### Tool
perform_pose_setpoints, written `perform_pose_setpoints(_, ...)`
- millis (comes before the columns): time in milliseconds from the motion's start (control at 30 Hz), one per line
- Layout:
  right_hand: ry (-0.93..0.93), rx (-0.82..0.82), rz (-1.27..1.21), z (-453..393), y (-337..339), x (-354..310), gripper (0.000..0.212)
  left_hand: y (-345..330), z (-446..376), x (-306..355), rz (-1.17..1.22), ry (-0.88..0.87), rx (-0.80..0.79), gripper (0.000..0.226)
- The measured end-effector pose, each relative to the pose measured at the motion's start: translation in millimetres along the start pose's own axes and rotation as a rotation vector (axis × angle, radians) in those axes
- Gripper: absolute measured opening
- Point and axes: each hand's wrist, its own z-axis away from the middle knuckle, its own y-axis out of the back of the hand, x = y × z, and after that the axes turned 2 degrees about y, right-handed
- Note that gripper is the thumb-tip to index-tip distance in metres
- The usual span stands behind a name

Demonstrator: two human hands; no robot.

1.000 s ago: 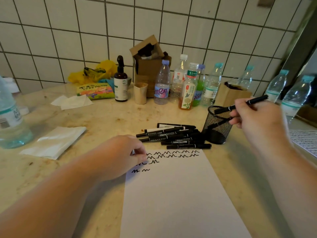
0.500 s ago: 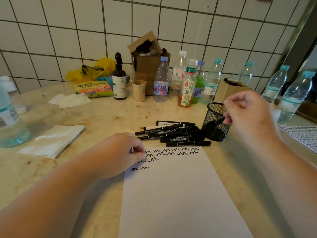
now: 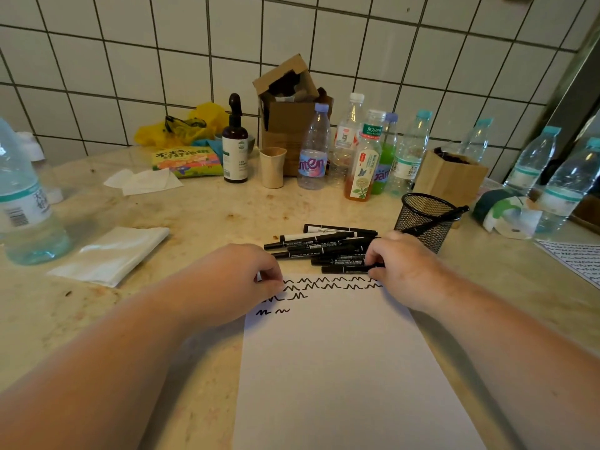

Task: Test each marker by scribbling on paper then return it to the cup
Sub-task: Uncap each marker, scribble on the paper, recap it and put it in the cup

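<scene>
A white sheet of paper (image 3: 341, 362) lies on the stone counter (image 3: 201, 216), with rows of black scribbles (image 3: 328, 284) along its far edge; the left hand (image 3: 237, 277) rests on the sheet's far left corner, its fingers curled together with the tips pressing the paper down. Just beyond the sheet lies a heap of black markers (image 3: 321, 245), all on their sides; the right hand (image 3: 402, 267) sits at the right end of the heap, its fingers curled round the end of the nearest marker (image 3: 344, 269), which lies flat just beside the paper's far edge. A black mesh cup (image 3: 425, 219) stands upright behind the right hand, near the heap; one marker (image 3: 444, 216) leans inside it, its end poking over the rim to the right. Farther back, plastic bottles (image 3: 360, 151) and a cardboard box (image 3: 289, 118) stand along the tiled wall; a folded tissue (image 3: 110, 254) lies on the left.
</scene>
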Motion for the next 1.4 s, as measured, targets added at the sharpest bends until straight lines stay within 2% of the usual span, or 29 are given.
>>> perform_pose_setpoints(167, 0.006, -0.012, 0.054, 3.0, 3.4, -3.1, 0.007, 0.2, 0.3, 0.2, 0.004, 0.009, -0.003, 0.008)
perform_pose_setpoints(233, 0.013, 0.018, -0.031, 8.9, 12.5, -9.1, 0.002, 0.8, 1.0, 1.8, 0.019, 0.025, 0.001, 0.011)
perform_pose_setpoints(333, -0.011, 0.053, -0.458, 22.6, 24.1, -27.2, 0.004, 1.4, 2.3, 4.2, 0.036, 0.043, 0.003, 0.014)
perform_pose_setpoints(433, 0.002, -0.035, -0.973, 34.6, 20.9, -46.7, 0.009, 2.5, 3.4, 6.4, 0.062, 0.053, 0.003, 0.015)
perform_pose_setpoints(533, -0.044, -0.022, -1.246, 42.4, 4.9, -57.0, 0.002, 5.6, 4.9, 9.0, 0.151, 0.074, -0.007, 0.015)
perform_pose_setpoints(667, -0.093, -0.033, -1.521, 47.7, -5.2, -60.9, 0.007, 10.9, 7.1, 13.4, 0.268, 0.043, -0.035, 0.021)
perform_pose_setpoints(833, -0.024, -0.073, -1.537, 53.1, -4.8, -63.5, 0.008, 11.2, 8.1, 21.7, 0.253, -0.04, -0.108, 0.014)
perform_pose_setpoints(900, -0.005, -0.068, -1.524, 54.5, -5.0, -64.7, 0.016, 10.7, 8.6, 23.3, 0.29, -0.056, -0.111, 0.012)
perform_pose_setpoints(1033, 0.014, -0.071, -1.518, 52.0, -2.7, -63.8, 0.024, 14.4, 11.9, 24.7, 0.28, -0.077, -0.178, 0.018)
perform_pose_setpoints(1100, 0.066, -0.082, -1.514, 52.0, 0.8, -61.9, 0.022, 18.8, 14.0, 24.6, 0.343, -0.098, -0.267, 0.024)
perform_pose_setpoints(1200, 0.192, -0.089, -1.465, 54.9, 6.2, -61.5, 0.017, 23.6, 17.3, 22.6, 0.564, -0.178, -0.412, 0.029)
perform_pose_setpoints(1300, 0.209, -0.022, -1.498, 53.8, 10.4, -53.4, 0.013, 26.9, 21.0, 10.7, 0.691, -0.22, -0.575, 0.026)
perform_pose_setpoints(1333, 0.181, 0.027, -1.534, 52.1, 12.0, -47.5, 0.011, 29.2, 22.1, 6.4, 0.697, -0.211, -0.586, 0.027)
perform_pose_setpoints(1400, 0.105, 0.122, -1.545, 48.8, 12.4, -36.2, 0.016, 32.6, 20.6, 1.4, 0.702, -0.147, -0.474, 0.033)
